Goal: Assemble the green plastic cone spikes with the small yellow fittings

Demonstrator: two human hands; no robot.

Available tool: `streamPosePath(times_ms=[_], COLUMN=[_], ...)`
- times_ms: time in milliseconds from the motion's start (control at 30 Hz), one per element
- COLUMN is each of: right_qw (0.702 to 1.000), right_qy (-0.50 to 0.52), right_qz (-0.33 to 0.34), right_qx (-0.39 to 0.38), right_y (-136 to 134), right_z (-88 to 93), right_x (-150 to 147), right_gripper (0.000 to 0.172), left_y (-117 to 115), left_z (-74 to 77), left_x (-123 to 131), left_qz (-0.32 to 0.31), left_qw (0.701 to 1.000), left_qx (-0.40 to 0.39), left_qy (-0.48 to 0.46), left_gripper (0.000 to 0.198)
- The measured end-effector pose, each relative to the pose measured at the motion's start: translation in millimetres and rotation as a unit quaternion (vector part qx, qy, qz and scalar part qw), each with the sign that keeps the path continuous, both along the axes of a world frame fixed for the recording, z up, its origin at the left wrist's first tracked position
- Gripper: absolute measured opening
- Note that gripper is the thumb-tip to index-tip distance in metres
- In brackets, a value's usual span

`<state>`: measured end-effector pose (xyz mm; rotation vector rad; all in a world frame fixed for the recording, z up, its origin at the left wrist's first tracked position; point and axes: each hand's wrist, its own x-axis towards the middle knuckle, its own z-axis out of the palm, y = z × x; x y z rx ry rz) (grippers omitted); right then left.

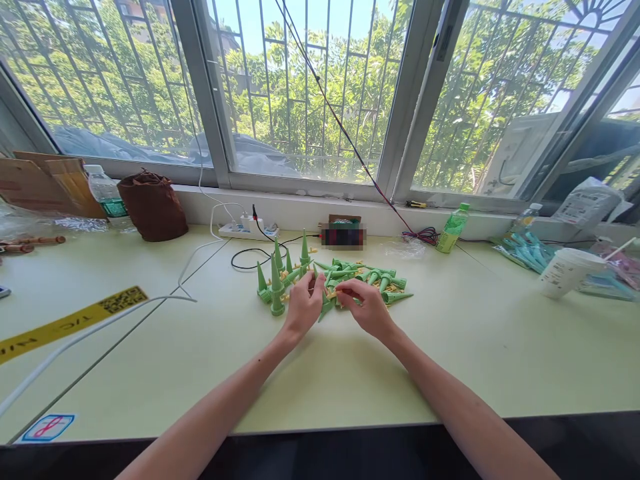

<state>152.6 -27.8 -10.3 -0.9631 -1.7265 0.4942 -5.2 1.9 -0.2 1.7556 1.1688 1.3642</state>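
My left hand is closed, fingers curled around a green plastic watering spike that they mostly hide. Close beside it, my right hand pinches a small yellow plastic valve between thumb and fingertips, against or very near that spike. Several green spikes with yellow valves stand upright left of my left hand, a tall one foremost. Behind and right of my right hand lies a loose pile of green spikes mixed with yellow valves.
Behind the pile are a pixelated dark device, a black cable and a white power strip. A green bottle and a white cup stand right; a brown bag sits left. A white cable crosses the table.
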Motion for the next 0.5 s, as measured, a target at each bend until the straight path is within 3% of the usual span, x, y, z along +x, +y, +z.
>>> streamPosePath(times_ms=[500], right_qw=[0.999], right_qy=[-0.007], right_qz=[-0.006], right_qx=[-0.047], right_y=[-2.0], right_z=[2.6], right_x=[-1.2], right_gripper=[0.022], left_y=[1.2], left_z=[-0.8], left_x=[1.2], left_qz=[-0.020], left_qw=[1.000], left_qx=[-0.020], left_qy=[0.009], left_gripper=[0.033])
